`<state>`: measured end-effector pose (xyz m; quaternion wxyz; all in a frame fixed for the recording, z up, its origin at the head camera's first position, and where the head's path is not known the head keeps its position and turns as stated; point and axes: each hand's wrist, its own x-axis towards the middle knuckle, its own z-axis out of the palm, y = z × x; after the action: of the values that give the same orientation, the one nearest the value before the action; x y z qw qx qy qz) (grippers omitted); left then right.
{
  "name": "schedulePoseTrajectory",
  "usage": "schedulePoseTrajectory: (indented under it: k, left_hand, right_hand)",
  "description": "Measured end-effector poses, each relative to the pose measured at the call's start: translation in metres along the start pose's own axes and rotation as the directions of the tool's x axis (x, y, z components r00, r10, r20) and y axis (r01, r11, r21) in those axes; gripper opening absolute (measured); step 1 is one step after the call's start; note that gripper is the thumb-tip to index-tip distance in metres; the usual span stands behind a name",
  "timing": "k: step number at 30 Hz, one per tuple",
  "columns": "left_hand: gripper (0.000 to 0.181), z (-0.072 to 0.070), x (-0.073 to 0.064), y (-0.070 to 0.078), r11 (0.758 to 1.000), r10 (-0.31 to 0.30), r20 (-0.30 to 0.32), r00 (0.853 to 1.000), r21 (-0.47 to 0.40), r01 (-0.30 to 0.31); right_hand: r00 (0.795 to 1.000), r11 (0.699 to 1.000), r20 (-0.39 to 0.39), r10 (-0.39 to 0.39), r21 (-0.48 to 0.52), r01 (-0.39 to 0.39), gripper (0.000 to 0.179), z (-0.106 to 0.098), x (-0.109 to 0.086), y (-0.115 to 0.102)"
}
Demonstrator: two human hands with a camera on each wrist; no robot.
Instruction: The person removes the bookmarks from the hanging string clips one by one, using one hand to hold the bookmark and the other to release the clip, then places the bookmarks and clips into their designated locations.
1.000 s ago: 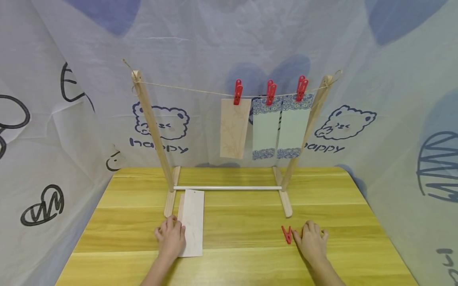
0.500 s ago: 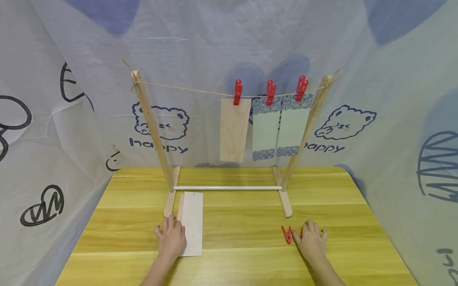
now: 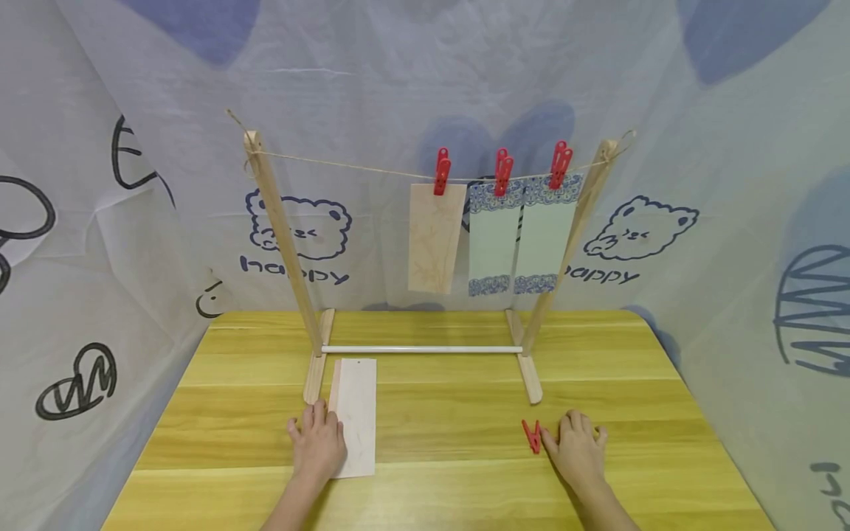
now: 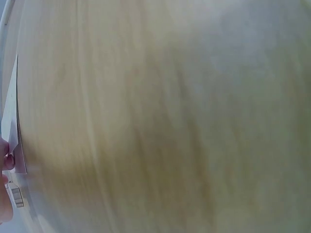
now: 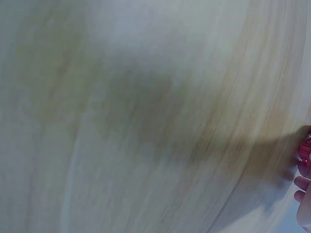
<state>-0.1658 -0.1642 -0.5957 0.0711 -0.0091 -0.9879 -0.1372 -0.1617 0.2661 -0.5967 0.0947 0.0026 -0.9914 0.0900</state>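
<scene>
A whitish paper card (image 3: 358, 420) with a small hole near its far end lies at the left of the table, over a pinkish card (image 3: 334, 391) that shows along its left edge. My left hand (image 3: 319, 442) rests at their left side, fingers loosely bent and fingertips at the card edge. In the left wrist view, fingertips (image 4: 8, 162) overlap the cards. A red clothespin (image 3: 532, 436) lies at the right of the table. Beside it my right hand (image 3: 579, 450) rests with relaxed fingers, the thumb tip right at the clothespin.
A wooden stand (image 3: 285, 243) with a white crossbar (image 3: 425, 349) rises behind the hands. Along its string (image 3: 345, 164), red clothespins (image 3: 441, 171) hold a beige card (image 3: 434, 240) and two blue-patterned cards (image 3: 494, 243) towards the right post. A printed cloth (image 3: 398, 88) hangs behind.
The upper card on the table has straightened slightly, its far end shifting a little towards me. The hung cards sway slightly. Both hands stay nearly still.
</scene>
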Motion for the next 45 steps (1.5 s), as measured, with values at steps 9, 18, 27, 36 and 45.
schedulePoseTrajectory:
  k: [9, 18, 27, 36, 45]
  left_hand:
    - [0.020, -0.0004, 0.0001, 0.0006, 1.000, -0.004, -0.003, 1.000, 0.013, 0.004]
    - [0.026, 0.0008, 0.0010, -0.0006, 1.000, -0.012, 0.005, 1.000, 0.012, 0.012]
    - [0.032, -0.0011, 0.0006, 0.0010, 0.999, -0.037, 0.005, 0.999, 0.004, 0.037]
    - [0.030, -0.0021, -0.0004, 0.0018, 0.999, -0.035, -0.004, 0.999, -0.007, 0.035]
    - [0.030, -0.0015, -0.0002, 0.0017, 0.999, -0.035, -0.004, 0.999, -0.020, 0.035]
  right_hand:
    - [1.000, 1.000, -0.001, 0.004, -0.009, -0.004, 0.041, -0.0009, -0.0007, -0.0006]
    - [1.000, 1.000, -0.011, 0.013, -0.018, -0.013, 0.045, 0.0001, -0.0020, -0.0012]
    - [1.000, 0.999, 0.000, 0.031, -0.007, -0.031, 0.039, 0.0023, -0.0025, 0.0003]
    - [0.999, 0.999, 0.003, 0.037, -0.017, -0.037, 0.042, 0.0021, -0.0028, 0.0010]
    - [0.999, 0.999, 0.002, 0.035, -0.028, -0.035, 0.046, 0.0007, -0.0027, 0.0001]
